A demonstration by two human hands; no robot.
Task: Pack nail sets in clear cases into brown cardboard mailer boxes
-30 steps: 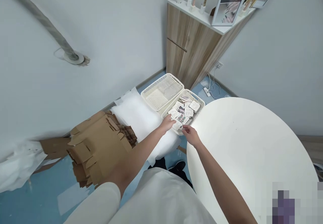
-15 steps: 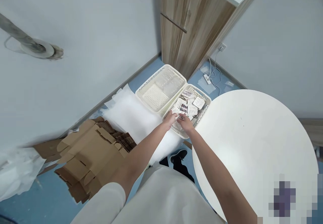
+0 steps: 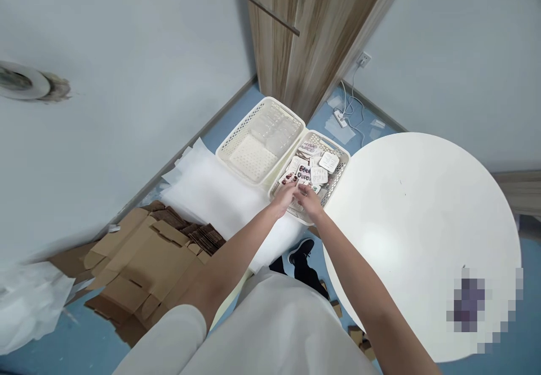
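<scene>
Small white cards [image 3: 319, 175], some printed with text and some bearing dark, glossy press-on nails [image 3: 304, 172], lie heaped in a white perforated basket [image 3: 337, 186]. Over the near end of this basket my left hand [image 3: 284, 198] meets my right hand [image 3: 310, 201], fingertips together. A card with dark red nails [image 3: 289, 178] shows just beyond my left fingers; whether they grip it is unclear. Both hands are closed, and what sits between the fingers is hidden. Beside it, a second white basket [image 3: 249, 158] holds clear plastic packs [image 3: 276, 127] at its far end.
A round white table [image 3: 422, 206] stands to the right, a blurred-out purple patch on it. White foam sheets [image 3: 211, 189] and flattened cardboard boxes [image 3: 147, 256] lie on the left. Behind are a wooden cabinet [image 3: 304, 31] and a power strip [image 3: 339, 118] with cables on the floor.
My view has shifted, so the room sits a little higher and leftward. My hands have drawn closer together, and the card with dark red nails now shows by my left fingers.
</scene>
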